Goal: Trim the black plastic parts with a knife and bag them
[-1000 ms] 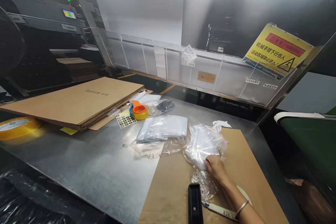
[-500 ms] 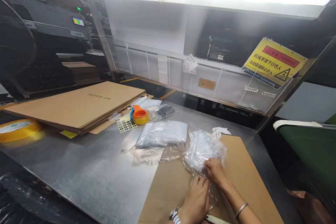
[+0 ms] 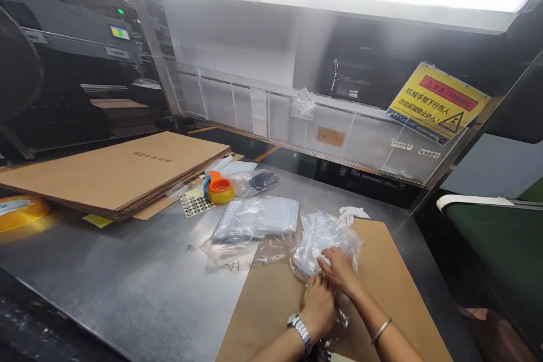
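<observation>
A crumpled clear plastic bag (image 3: pixel 324 232) with folded whitish film inside lies on a flat cardboard sheet (image 3: pixel 386 277). My left hand (image 3: pixel 319 304), with a watch on its wrist, is at the bag's near end, its fingers curled round the loose plastic. Just above it, my right hand (image 3: pixel 338 267) rests on the bag with fingers bent at the near side of the contents; whether it grips any of the film is hidden. Beside this bag, to the left, lies another clear plastic package (image 3: pixel 257 218). A pale-handled tool (image 3: pixel 335 356) shows partly at the bottom edge.
Stacked cardboard (image 3: pixel 123 172) covers the metal table's left back. In front of it are an orange-and-blue tape dispenser (image 3: pixel 219 185), a sheet of round stickers (image 3: pixel 195 202) and a tape roll (image 3: pixel 21 212). A white glove (image 3: pixel 353 214) lies behind the bag. A clear panel (image 3: pixel 282 107) closes the back.
My right hand has shifted slightly left and up over the bag. The left hand has moved a little forward, showing more of the watch and forearm.
</observation>
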{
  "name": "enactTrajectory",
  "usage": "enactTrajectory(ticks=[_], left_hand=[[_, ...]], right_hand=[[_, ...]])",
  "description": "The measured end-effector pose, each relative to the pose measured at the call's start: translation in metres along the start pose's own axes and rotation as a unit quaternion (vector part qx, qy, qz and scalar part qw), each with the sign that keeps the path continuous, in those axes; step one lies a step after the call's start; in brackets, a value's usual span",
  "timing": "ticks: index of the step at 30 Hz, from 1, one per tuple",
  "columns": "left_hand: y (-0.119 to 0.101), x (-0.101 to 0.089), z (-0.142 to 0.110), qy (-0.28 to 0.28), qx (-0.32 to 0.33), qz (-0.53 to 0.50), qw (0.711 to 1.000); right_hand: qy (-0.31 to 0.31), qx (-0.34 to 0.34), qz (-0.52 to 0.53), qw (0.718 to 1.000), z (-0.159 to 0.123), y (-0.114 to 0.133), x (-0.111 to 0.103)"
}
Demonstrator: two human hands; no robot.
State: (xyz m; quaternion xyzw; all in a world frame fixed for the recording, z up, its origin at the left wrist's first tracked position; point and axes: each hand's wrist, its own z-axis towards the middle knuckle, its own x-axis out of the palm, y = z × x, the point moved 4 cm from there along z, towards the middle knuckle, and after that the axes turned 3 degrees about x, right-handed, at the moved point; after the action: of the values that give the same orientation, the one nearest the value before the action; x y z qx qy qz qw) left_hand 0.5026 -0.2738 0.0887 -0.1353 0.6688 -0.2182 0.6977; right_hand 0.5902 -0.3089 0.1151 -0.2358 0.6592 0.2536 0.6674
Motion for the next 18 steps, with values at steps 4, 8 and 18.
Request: enactTrajectory(ticks=[4,8,18], left_hand=[[-0.002,0.004,0.0,0.02,0.016,0.001,1.0],[0.001,0.005,0.0,0.02,0.008,0.008,1.0],[0.004,0.002,-0.001,-0.005,-0.014,0.017,1.0]], right_hand=[[-0.002,0.026,-0.025,0.999,0.013,0.025,0.005],[0.022,0.023,-0.034,0.999,0.027,0.029,0.014],[0.009,0.035,0.01,0.999,0.018,-0.003,0.018]])
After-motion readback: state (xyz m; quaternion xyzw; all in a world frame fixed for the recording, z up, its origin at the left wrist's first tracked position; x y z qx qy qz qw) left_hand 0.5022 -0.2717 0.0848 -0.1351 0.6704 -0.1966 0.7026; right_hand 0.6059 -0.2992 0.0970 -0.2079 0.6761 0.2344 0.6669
